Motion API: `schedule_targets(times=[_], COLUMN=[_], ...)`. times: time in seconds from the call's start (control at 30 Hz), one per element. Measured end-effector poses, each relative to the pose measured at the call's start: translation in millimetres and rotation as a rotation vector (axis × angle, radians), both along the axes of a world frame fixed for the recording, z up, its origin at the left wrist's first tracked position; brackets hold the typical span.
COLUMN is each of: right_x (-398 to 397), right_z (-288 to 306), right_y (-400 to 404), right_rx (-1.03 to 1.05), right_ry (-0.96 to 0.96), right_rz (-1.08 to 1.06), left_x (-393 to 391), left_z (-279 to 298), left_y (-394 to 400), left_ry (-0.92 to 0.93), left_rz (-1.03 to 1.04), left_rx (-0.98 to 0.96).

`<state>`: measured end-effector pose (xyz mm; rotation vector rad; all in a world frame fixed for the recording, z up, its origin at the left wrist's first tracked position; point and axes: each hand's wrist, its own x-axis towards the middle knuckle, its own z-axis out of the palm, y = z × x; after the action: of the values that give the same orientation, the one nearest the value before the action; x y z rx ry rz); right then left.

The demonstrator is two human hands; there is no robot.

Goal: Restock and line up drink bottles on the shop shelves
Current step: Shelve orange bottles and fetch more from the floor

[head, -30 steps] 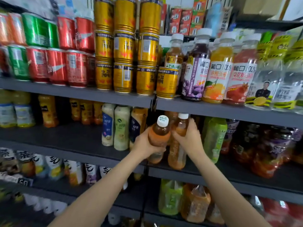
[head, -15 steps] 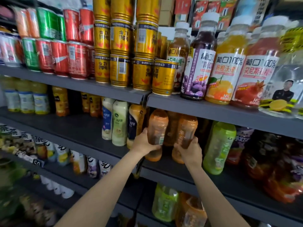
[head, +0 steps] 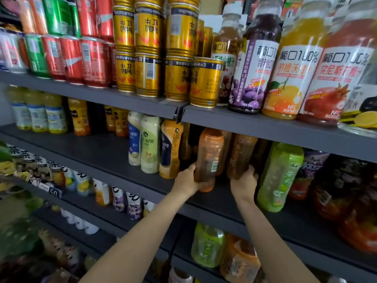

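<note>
Orange bottles (head: 208, 158) | further under shelf (head: 265, 127); caps hidden | left grip (head: 186, 181), right grip (head: 243, 183) each clasp one

Cans (head: 146, 74), upper centre: glossy gold metal
Shelf (head: 114, 156): matt dark grey, smooth
Orange bottle (head: 208, 158), centre: translucent plastic
Green bottle (head: 279, 176), right: glossy plastic

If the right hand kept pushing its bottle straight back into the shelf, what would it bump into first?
Probably other bottles. The right hand grips an amber bottle at the front of the middle shelf, and darker bottles seem to stand just behind it. The shadow there hides the gap.
</note>
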<state>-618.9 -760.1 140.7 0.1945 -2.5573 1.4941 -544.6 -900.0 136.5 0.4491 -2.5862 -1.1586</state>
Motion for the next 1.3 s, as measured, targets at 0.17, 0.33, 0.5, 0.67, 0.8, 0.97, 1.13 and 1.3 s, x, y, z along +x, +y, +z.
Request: schedule_targets(times=[0.17,0.33,0.5,0.67,0.8,0.97,1.13,1.3], right_x=[24.5,27.5,40.3,83.4,147.9,259.5,390.1,478.9], right_z=[1.7,0.0,-2.7,1.9,-0.9,-68.9,-159.8,-186.6], right_y=[8.3,15.1,10.8,-28.5,-108.6,-228.5,-330.4,-418.9], right_rx=[-0.005,0.038,0.056,0.104,0.213,0.597,0.976,1.005], right_ry=[0.045,0.007,0.019,0.237,0.325,0.095,-0.124,-0.134], right_rz=[0.128,0.173,0.153,0.172,0.435,0.943,1.327,1.473], left_x=[-28.3,-51.1,-37.1,65.7,171.4,333.8,523.3,662.2], left_z=[-8.1,-11.3,-16.0,-30.3,-70.6,-148.4,-211.5,-223.2], left_y=[15.9,22.0,20.7,-12.6,-79.6,-191.9,-279.3,-340.2], left_ry=[0.074,0.106,0.121,0.444,0.293,0.035,-0.140,-0.562], left_rz=[0.030,0.067,0.051,0.144,0.218,0.455,0.852,1.061], left_rx=[-0.001,-0.023,-0.012,-0.071,-0.070,0.126,0.248,0.473])
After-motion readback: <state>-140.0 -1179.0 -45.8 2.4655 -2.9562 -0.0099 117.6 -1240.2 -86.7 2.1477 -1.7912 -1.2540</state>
